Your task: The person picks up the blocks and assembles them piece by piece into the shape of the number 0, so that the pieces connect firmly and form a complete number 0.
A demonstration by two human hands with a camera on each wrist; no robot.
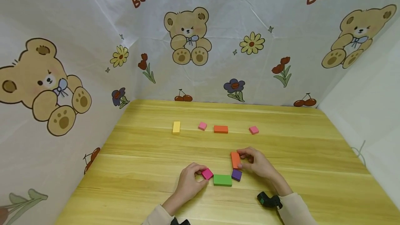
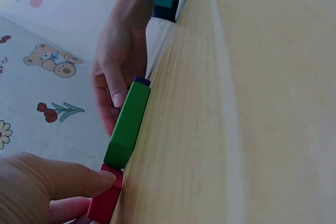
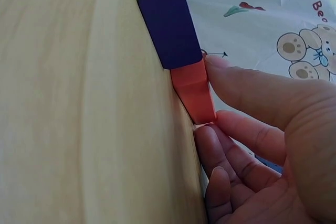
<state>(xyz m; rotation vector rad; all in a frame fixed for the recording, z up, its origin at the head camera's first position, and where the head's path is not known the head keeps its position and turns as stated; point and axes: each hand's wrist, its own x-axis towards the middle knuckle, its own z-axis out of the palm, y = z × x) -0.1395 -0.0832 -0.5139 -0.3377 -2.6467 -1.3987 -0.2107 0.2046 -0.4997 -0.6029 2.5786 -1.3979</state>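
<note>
My left hand (image 1: 190, 180) pinches a magenta square block (image 1: 207, 174) between thumb and fingers on the wooden table. Right beside it lies a green rectangular block (image 1: 222, 180), its left end close to the magenta one. A purple square block (image 1: 236, 175) sits at the green block's right end. Standing away from the purple block is an orange rectangular block (image 1: 235, 160), gripped lengthwise by my right hand (image 1: 257, 162). In the right wrist view, the thumb is at the near end of the orange block (image 3: 195, 95) and the index finger at its far end.
Farther back on the table (image 1: 150, 148) lie a yellow block (image 1: 176, 127), a pink block (image 1: 202, 126), a red-orange block (image 1: 221, 129) and another pink block (image 1: 254, 130). A bear-printed cloth (image 1: 218, 75) rises behind the table and along its left side.
</note>
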